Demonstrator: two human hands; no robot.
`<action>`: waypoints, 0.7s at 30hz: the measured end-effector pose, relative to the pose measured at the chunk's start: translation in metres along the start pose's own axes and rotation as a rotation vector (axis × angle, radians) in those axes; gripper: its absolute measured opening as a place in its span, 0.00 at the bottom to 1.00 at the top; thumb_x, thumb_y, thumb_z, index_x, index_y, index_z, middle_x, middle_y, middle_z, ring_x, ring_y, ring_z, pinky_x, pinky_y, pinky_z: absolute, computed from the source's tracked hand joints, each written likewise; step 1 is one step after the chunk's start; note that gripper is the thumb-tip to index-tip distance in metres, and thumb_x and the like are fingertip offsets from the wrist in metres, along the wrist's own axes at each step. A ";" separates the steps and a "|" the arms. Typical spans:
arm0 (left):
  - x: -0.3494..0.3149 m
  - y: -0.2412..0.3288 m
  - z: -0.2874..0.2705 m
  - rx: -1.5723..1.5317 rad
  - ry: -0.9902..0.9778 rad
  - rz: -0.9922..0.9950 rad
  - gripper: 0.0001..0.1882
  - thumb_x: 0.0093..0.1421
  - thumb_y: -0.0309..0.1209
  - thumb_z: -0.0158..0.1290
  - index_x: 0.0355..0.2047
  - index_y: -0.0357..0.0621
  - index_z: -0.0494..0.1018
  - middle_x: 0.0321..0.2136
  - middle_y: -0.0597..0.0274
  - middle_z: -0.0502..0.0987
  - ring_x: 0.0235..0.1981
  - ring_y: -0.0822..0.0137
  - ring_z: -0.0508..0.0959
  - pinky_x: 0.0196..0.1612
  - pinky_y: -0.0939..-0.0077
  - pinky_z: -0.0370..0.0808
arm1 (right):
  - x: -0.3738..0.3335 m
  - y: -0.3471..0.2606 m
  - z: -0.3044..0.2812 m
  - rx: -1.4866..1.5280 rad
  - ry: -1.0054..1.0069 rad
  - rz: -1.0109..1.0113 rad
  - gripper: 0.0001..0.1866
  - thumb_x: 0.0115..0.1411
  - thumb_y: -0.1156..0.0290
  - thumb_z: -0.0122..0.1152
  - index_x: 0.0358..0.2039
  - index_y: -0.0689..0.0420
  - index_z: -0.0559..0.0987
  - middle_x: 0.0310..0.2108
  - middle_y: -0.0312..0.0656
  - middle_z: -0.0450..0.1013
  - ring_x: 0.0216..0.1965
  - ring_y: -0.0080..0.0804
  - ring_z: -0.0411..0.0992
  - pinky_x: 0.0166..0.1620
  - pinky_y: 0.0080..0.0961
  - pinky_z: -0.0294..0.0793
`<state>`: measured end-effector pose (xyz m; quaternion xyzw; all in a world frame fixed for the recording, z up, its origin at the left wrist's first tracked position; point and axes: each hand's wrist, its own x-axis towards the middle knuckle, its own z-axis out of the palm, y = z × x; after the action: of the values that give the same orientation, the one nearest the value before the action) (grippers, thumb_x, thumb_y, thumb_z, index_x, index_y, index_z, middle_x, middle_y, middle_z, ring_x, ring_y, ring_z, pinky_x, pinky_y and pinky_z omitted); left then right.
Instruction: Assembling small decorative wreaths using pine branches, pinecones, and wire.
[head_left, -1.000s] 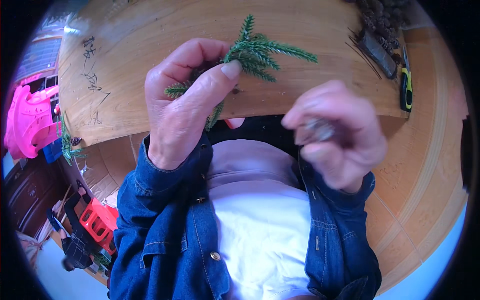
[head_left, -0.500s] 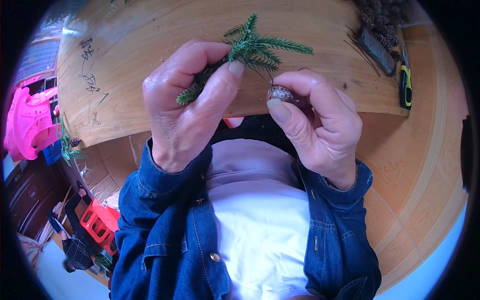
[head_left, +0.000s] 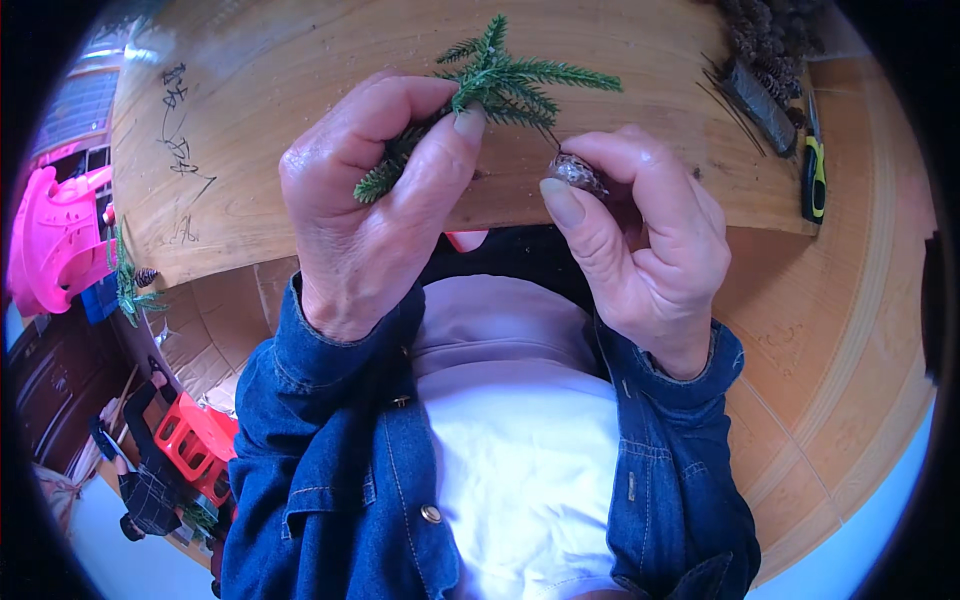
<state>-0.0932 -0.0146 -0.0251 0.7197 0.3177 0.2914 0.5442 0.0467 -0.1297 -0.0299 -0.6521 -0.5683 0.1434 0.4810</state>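
Observation:
My left hand (head_left: 385, 190) pinches a green artificial pine sprig (head_left: 510, 85) between thumb and forefinger; part of the greenery pokes out below the fingers. To its right, my right hand (head_left: 650, 225) holds a small brown pine cone (head_left: 578, 174) between thumb and index finger. A thin dark wire (head_left: 552, 138) runs from the cone up toward the sprig. Both hands are raised over the near edge of the wooden table (head_left: 300, 60). How the wire meets the sprig is hidden among the needles.
At the table's right lie several dark wires (head_left: 735, 110), a grey bundle (head_left: 760, 105), a pile of pine cones (head_left: 765, 40) and a yellow-black tool (head_left: 813, 170). Another sprig (head_left: 128, 280) hangs at the left edge, near a pink plastic chair (head_left: 55, 245). A person (head_left: 150, 495) is by a red stool (head_left: 195, 445).
My right hand has shifted slightly right, and the pine cone has turned in its fingers, showing more of its side. The left hand with the sprig has moved a little left and up.

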 end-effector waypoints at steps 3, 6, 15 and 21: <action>-0.001 0.001 0.001 0.011 -0.008 0.011 0.04 0.58 0.21 0.51 0.32 0.30 0.73 0.26 0.69 0.72 0.28 0.81 0.67 0.32 0.89 0.62 | 0.002 0.002 0.002 -0.038 -0.006 -0.053 0.12 0.54 0.75 0.65 0.37 0.67 0.75 0.29 0.40 0.72 0.28 0.23 0.71 0.33 0.15 0.70; 0.000 -0.003 0.002 0.022 0.004 0.073 0.03 0.57 0.20 0.52 0.31 0.30 0.73 0.24 0.68 0.71 0.24 0.80 0.68 0.25 0.88 0.63 | 0.004 0.001 0.004 -0.058 0.005 -0.091 0.12 0.54 0.75 0.65 0.36 0.67 0.75 0.28 0.41 0.72 0.28 0.23 0.71 0.33 0.16 0.70; -0.003 -0.005 0.004 0.063 0.008 0.094 0.03 0.55 0.17 0.52 0.31 0.30 0.72 0.27 0.66 0.72 0.27 0.79 0.68 0.30 0.88 0.64 | 0.002 0.004 0.006 -0.036 0.055 -0.101 0.12 0.54 0.75 0.65 0.36 0.67 0.75 0.29 0.42 0.72 0.28 0.25 0.71 0.32 0.17 0.70; 0.005 -0.020 0.005 0.318 0.091 0.565 0.06 0.48 0.17 0.55 0.28 0.35 0.73 0.22 0.56 0.72 0.19 0.63 0.74 0.23 0.75 0.70 | 0.011 0.010 0.015 -0.072 0.010 -0.185 0.13 0.54 0.74 0.65 0.37 0.67 0.75 0.29 0.42 0.72 0.29 0.25 0.71 0.33 0.18 0.71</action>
<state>-0.0887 -0.0095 -0.0453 0.8415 0.1708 0.4096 0.3080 0.0455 -0.1124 -0.0413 -0.6144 -0.6284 0.0748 0.4712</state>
